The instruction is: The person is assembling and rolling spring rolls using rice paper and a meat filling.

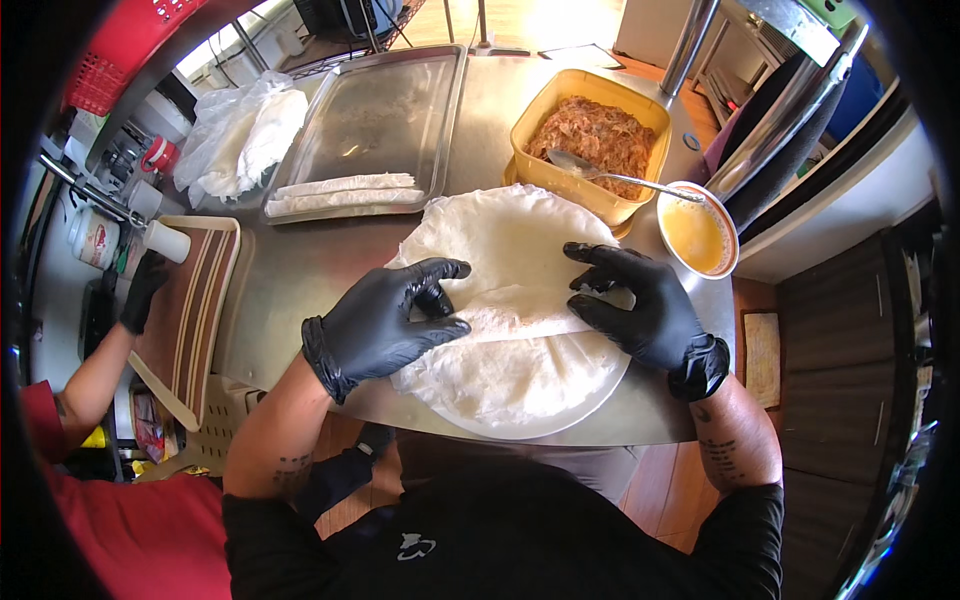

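Observation:
Thin, pale wrapper sheets (517, 225) lie on a white plate (517, 433) before me. The near part of the top sheet is folded over into a flat band (525, 315), with a faint pinkish filling showing through it. My left hand (375, 319), in a black glove, is at the band's left end with thumb and fingers apart. At the right end, my right hand (641, 307) also has its fingers spread, the tips at the sheet. Neither hand visibly pinches anything; the undersides of the fingers are partly hidden.
Behind the plate stands a yellow tub (517, 142) of shredded reddish-brown filling (592, 135), a metal spoon (637, 180) across it. Right: a bowl of yellow liquid (694, 234). Back left: a metal tray (375, 120) with two rolls (345, 193), bagged wrappers (262, 139). A co-worker's gloved hand (144, 292) touches a striped tray (169, 322).

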The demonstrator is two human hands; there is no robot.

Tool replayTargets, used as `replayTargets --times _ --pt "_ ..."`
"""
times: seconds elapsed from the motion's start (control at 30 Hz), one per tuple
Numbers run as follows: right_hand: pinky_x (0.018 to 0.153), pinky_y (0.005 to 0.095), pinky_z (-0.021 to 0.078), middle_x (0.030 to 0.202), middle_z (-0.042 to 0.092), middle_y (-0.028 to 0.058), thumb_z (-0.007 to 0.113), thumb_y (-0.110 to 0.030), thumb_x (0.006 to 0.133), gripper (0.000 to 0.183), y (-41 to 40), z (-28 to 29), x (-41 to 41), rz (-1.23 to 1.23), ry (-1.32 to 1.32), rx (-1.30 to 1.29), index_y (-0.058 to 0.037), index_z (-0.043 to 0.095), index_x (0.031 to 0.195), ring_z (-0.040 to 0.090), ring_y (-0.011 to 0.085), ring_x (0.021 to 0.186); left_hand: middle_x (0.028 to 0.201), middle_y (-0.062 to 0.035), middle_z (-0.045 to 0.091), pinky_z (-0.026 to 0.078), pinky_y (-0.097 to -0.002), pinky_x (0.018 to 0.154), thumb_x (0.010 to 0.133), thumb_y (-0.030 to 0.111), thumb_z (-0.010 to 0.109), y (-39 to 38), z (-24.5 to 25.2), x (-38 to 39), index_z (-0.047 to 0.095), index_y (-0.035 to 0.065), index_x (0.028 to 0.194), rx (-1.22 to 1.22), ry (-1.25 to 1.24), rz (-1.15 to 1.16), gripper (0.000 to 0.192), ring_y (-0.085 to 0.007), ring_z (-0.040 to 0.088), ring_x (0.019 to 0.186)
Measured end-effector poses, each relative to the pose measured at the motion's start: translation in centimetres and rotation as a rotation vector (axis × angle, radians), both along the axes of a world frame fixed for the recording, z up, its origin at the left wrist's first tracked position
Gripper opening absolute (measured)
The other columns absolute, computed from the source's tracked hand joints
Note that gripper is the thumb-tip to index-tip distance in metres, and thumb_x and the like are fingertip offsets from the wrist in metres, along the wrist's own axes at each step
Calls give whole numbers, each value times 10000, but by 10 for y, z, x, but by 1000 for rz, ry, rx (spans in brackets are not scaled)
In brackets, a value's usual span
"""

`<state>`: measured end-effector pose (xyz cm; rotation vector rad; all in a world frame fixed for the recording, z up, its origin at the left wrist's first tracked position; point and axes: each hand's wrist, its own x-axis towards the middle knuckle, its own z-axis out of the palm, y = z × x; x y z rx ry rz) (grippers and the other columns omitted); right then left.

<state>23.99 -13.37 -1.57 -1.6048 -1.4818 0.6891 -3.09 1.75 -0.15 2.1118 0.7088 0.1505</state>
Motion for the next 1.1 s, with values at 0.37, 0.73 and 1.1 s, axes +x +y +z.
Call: replayTargets --times 0.37,0.73,1.1 --pt "866 353 545 1027 731 137 712 32 891 253 -1 -9 -4 48 -58 212 -26 737 1136 704 252 948 1048 -88 693 534 -323 855 804 149 893 -7 0 4 581 48 1413 128 -184 13 692 -146 643 942" --pt "861 380 553 1060 754 131 709 113 817 355 -6 -15 1 115 -153 447 -22 723 1146 704 293 960 1265 -201 624 469 -461 1021 857 346 822 5 -5 52 735 41 1056 374 -139 -300 374 -384 581 1189" --pt "890 392 519 1014 660 158 806 -85 825 250 -2 -8 -8 80 -166 162 14 716 1036 652 332 954 1038 -179 704 532 -405 802 915 129 745 -9 4 48 615 8 1054 130 -222 -205 226 -312 705 938"
